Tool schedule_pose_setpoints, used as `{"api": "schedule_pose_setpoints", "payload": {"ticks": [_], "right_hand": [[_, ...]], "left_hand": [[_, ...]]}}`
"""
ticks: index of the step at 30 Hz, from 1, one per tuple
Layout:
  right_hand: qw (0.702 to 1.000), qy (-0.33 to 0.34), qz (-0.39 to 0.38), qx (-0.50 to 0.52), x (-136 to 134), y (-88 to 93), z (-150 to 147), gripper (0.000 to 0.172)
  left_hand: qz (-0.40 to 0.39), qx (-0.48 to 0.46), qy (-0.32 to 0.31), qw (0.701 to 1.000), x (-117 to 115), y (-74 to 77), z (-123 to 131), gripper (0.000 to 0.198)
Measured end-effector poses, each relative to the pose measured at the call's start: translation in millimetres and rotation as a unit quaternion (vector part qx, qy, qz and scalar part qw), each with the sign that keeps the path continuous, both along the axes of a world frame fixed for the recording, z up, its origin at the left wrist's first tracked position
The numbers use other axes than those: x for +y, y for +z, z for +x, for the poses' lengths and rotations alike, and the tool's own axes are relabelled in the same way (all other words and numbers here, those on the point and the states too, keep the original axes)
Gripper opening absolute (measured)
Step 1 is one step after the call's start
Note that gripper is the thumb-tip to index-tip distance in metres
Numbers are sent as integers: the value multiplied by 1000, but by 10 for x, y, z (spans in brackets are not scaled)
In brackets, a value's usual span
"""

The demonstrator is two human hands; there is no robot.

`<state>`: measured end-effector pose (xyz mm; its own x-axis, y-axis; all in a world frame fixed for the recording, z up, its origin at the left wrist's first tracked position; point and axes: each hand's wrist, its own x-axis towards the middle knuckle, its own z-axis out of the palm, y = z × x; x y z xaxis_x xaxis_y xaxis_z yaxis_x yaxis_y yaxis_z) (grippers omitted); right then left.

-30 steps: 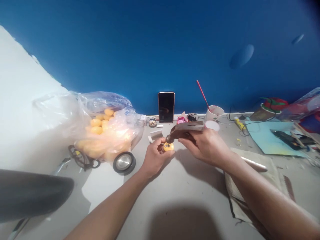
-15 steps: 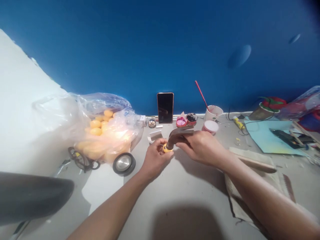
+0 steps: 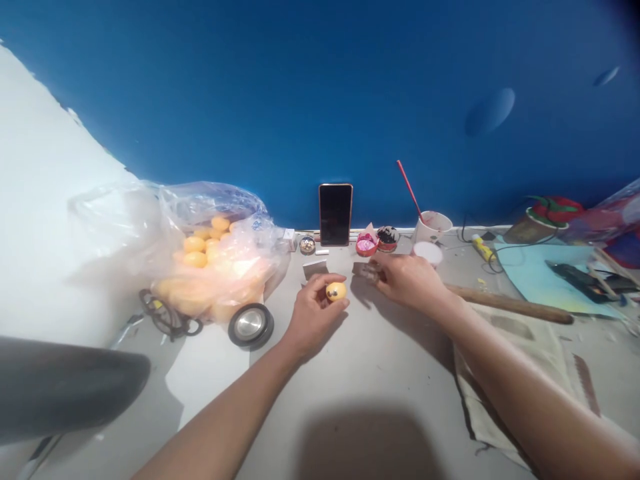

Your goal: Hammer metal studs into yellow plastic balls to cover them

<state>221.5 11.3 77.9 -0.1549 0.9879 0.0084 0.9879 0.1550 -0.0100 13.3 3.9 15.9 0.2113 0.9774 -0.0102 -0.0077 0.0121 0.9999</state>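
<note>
My left hand (image 3: 314, 310) is closed around a small yellow ball (image 3: 336, 291), held between thumb and fingers with dark marks on its near side. To its right, my right hand (image 3: 407, 280) is closed around the metal head end of a hammer. The hammer's wooden handle (image 3: 520, 307) comes out behind my right wrist and points right. Its head is blurred and partly hidden by my fingers, a short gap from the ball. Just behind the ball stands a small folded grey-white piece (image 3: 315, 269).
A clear plastic bag (image 3: 215, 200) of yellow balls lies left, with a round black-rimmed metal piece (image 3: 250, 325) before it. A phone (image 3: 335, 213) leans on the blue wall. Small pots (image 3: 367, 247), a paper cup (image 3: 433, 228) and a folded cloth (image 3: 515, 373) are around.
The hammer head has moved off the yellow ball to the right, and its handle has swung up a little. The ball stays in my left hand, its top uncovered now.
</note>
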Motion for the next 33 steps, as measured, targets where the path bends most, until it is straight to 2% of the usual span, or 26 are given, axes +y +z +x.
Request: {"api": "schedule_pose_setpoints", "payload": {"ticks": [3, 7, 16, 22, 25, 27, 29, 33], "right_hand": [[999, 30, -2, 16, 34, -72, 36, 27], [998, 55, -29, 18, 46, -109, 60, 12], [996, 51, -70, 32, 94, -184, 86, 13], [993, 68, -89, 40, 105, -183, 108, 14], [993, 89, -56, 47, 77, -145, 116, 11], [987, 122, -6, 101, 41, -116, 98, 18], [967, 167, 22, 190, 1, -108, 55, 28], [919, 218, 16, 328, -41, -197, -73, 45]], "left_hand": [[-35, -80, -14, 996, 34, -21, -25, 36], [-89, -177, -18, 980, 87, -62, -30, 35], [-198, -270, -33, 942, 95, -7, -53, 43], [-210, -293, -55, 931, 106, 5, -71, 44], [-205, -291, -67, 932, 104, -3, -62, 48], [-197, -281, -73, 937, 97, -9, -55, 49], [-192, -264, -79, 942, 87, -12, -52, 53], [-195, -240, -74, 948, 78, 3, -57, 55]]}}
